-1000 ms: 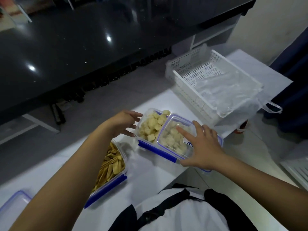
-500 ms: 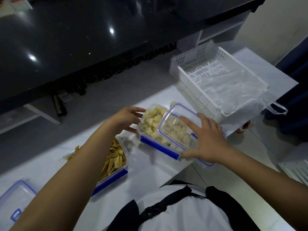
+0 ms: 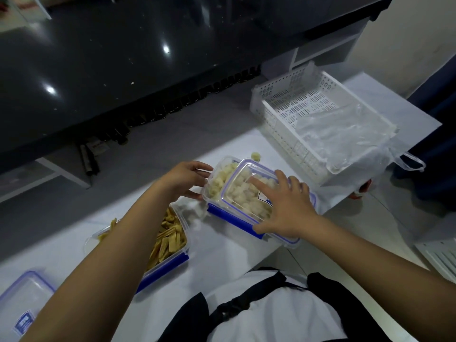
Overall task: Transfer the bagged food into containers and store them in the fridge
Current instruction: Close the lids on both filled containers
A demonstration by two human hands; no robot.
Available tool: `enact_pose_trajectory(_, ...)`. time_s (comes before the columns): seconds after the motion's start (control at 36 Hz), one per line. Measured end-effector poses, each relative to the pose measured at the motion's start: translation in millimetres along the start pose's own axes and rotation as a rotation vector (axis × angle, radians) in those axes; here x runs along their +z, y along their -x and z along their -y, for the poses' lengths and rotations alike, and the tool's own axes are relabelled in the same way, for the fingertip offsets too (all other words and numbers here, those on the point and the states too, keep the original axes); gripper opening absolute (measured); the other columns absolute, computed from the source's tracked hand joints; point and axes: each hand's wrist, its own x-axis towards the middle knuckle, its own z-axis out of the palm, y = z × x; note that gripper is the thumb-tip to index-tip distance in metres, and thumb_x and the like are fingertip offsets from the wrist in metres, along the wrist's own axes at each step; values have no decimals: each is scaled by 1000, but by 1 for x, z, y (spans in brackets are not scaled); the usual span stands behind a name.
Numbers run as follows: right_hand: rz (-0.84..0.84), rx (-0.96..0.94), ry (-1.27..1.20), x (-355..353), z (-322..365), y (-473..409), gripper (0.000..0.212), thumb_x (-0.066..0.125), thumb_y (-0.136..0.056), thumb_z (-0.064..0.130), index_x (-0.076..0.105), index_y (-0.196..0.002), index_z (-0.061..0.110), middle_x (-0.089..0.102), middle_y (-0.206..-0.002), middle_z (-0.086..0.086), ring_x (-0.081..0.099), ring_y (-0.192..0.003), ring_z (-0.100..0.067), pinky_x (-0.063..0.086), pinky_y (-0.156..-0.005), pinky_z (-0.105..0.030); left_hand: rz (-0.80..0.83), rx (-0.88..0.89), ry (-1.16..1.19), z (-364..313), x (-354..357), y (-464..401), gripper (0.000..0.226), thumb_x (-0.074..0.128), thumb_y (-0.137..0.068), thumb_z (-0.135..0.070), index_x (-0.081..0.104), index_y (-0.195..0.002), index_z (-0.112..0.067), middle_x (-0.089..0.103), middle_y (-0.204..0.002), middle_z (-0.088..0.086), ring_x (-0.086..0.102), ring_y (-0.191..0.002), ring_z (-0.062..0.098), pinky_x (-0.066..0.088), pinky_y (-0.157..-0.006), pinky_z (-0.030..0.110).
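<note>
Head view: right hand presses lid onto filled box, left hand steadying; second box unlidded, fridge pending.

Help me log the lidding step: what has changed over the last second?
The right hand has slid the lid further left over the container of pale chunks, so less food shows uncovered; its flat fingers press on top. The left hand still steadies the container's far end. The container of yellow strips, the spare lid and the white basket with its plastic bag stayed put.
</note>
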Motion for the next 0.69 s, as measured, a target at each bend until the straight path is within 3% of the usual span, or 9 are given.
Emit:
enact_pose_trajectory(0.19, -28, -16, -68, -3, 8, -1, 121, 61, -50, 80, -6, -148, 60, -5, -162, -9, 10, -144, -44, 13, -117, -57, -2, -8, -104, -6, 0, -6, 38, 66, -87, 8, 68, -114, -18, 76, -106, 2, 75, -88, 17, 61, -67, 35)
enact_pose_trajectory(0.31, -124, 29, -229, -9, -1, 13, 122, 61, -47, 81, -9, -145, 62, -2, -163, -5, 11, -144, -38, 14, -116, -54, -160, 78, -197, -15, 4, -19, 25, 62, -94, -4, 68, -112, -20, 70, -108, 8, 65, -91, 18, 57, -76, 32)
enact_pose_trajectory(0.39, -150, 81, -330, -15, -18, 29, 121, 55, -44, 85, -11, -143, 66, -2, -163, -1, 8, -147, -35, 14, -118, -54, -226, 203, -291, -29, 16, -35, 25, 63, -92, -6, 69, -113, -18, 69, -108, 9, 63, -88, 19, 51, -73, 29)
enact_pose_trajectory(0.47, -176, 164, -401, -14, -35, 49, 124, 58, -43, 86, -7, -146, 66, -4, -160, 8, 9, -147, -33, 14, -119, -54, -190, 292, -498, -46, 39, -53, 27, 68, -90, -12, 70, -116, -17, 69, -109, 6, 63, -78, 16, 49, -62, 23)
enact_pose_trajectory(0.53, -195, 210, -421, -9, -45, 61, 123, 61, -45, 85, -6, -146, 67, -2, -162, 5, 10, -148, -34, 16, -118, -53, -165, 305, -618, -58, 59, -68, 29, 73, -87, -20, 69, -116, -18, 68, -110, 5, 63, -77, 19, 48, -61, 24)
enact_pose_trajectory(0.61, -186, 257, -446, 1, -57, 75, 120, 60, -47, 85, -7, -145, 68, -3, -163, 5, 9, -150, -33, 17, -117, -53, -144, 287, -789, -76, 88, -89, 38, 79, -83, -37, 65, -114, -19, 66, -95, -1, 63, -80, 17, 48, -69, 26)
enact_pose_trajectory(0.69, -176, 298, -449, 12, -64, 85, 118, 56, -46, 86, -6, -145, 66, -5, -161, 9, 13, -148, -32, 18, -117, -53, -157, 241, -978, -88, 113, -106, 41, 74, -84, -45, 67, -110, -14, 66, -101, 0, 65, -95, 23, 53, -82, 35)
